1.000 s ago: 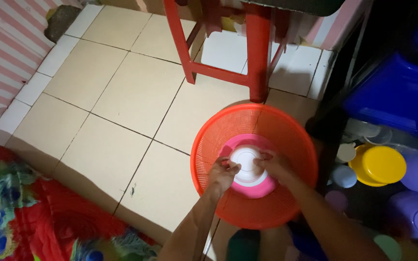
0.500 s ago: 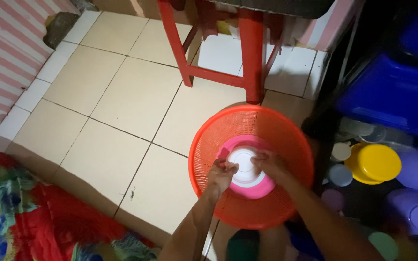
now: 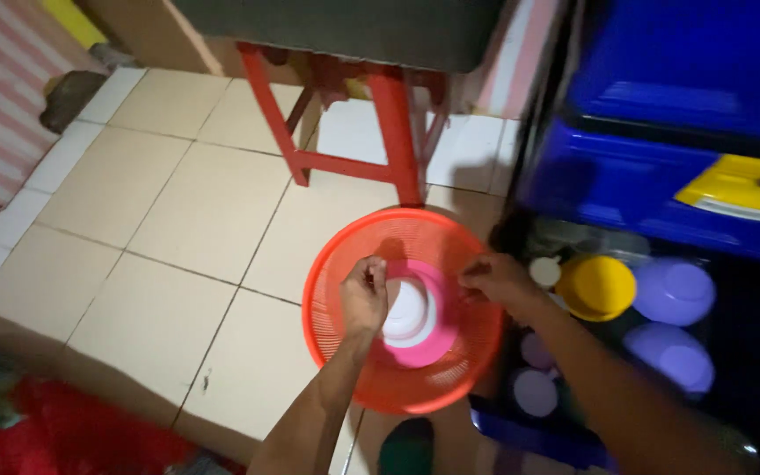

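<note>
A round orange-red mesh basket [image 3: 354, 352] sits low over the tiled floor. Inside it lies a pink bowl [image 3: 424, 347] with a smaller white bowl [image 3: 408, 312] nested in it. My left hand [image 3: 364, 292] is closed on the left edge of the nested bowls. Fingers pinched, my right hand [image 3: 493, 278] rests at the pink bowl's right edge, over the basket's right side. Exactly what those fingers hold is hard to make out.
Red stool legs [image 3: 398, 141] stand just behind the basket. On the right are blue plastic bins [image 3: 661, 167], a yellow bowl [image 3: 595, 286], purple containers [image 3: 675, 290] and small round lids [image 3: 534, 391]. Red patterned cloth [image 3: 63, 440] lies at bottom left.
The view has swung right and up, showing more of the blue bins. My hands have spread apart, from the white bowl's centre to the two sides of the bowls.
</note>
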